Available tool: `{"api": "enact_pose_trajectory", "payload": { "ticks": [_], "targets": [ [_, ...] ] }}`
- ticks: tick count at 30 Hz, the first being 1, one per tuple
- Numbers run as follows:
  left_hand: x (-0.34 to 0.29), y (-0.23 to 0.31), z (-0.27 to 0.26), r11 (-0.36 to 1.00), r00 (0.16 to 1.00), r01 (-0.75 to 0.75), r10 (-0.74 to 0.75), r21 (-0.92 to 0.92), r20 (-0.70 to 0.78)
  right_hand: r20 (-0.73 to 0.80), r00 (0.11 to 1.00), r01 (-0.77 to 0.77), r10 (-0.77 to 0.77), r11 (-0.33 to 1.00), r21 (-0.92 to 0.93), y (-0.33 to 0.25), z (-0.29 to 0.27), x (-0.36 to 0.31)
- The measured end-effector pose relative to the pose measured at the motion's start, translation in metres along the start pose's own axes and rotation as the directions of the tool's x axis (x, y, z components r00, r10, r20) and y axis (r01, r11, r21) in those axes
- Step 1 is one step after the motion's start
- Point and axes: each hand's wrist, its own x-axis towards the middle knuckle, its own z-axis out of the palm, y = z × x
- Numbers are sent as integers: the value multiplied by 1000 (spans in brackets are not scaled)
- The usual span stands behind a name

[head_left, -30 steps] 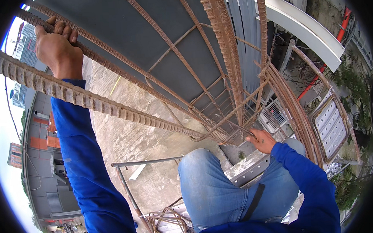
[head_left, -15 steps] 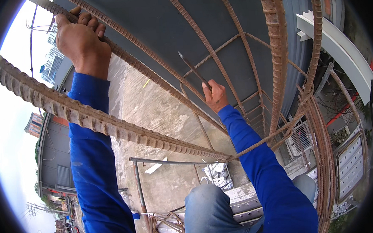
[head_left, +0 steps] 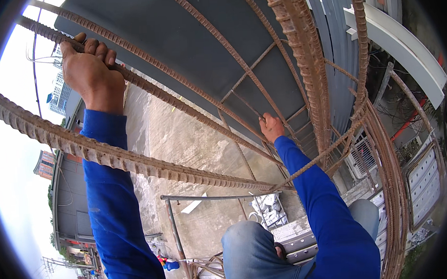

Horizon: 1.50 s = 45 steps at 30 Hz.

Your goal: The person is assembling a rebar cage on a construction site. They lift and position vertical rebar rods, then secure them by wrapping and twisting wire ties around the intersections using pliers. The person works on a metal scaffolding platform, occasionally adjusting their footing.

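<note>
High on the left, my left hand (head_left: 92,83) is wrapped round a rusty ribbed rebar (head_left: 146,85) that slants down to the right. My right hand (head_left: 272,127) is lower and farther right, inside the cage of bars, closed on a thin pointed metal rod (head_left: 247,104). The rod's tip points up and left, close to a thin cross tie (head_left: 260,58). Whether the tip touches the tie I cannot tell. A thicker rebar (head_left: 134,161) crosses in front of my left forearm, and a tie bar (head_left: 316,160) passes over my right forearm.
Upright rebars (head_left: 308,71) stand to the right, near a bundle of long thin bars (head_left: 393,192). Behind the cage is a dark grey panel (head_left: 154,38). Perforated metal planks (head_left: 300,248) lie beneath my knee (head_left: 248,253). Concrete ground (head_left: 183,141) shows far below.
My right hand has moved a little right and down with the rod, which now appears shorter. My left hand keeps its grip on the rebar. The view has shifted slightly.
</note>
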Motion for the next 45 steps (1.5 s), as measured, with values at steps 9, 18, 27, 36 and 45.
{"api": "enact_pose_trajectory", "payload": {
  "ticks": [9,18,27,36,45],
  "targets": [
    [10,-16,-34,996,992,-87,84,25,91,-394,913,172,-107,976,133,-60,-39,28],
    [13,-18,-14,988,982,-152,148,27,115,-742,657,-61,-133,972,-228,85,-27,86],
    [14,-29,-27,982,978,-189,187,12,88,-709,696,93,-118,993,-74,-31,-60,85],
    [1,-29,-24,989,985,-145,148,-40,87,-662,749,-67,-19,992,-104,-1,-35,10],
    [28,-38,-45,990,982,-118,127,-73,140,243,907,-252,344,906,-341,-75,-162,-173]
  ]
}}
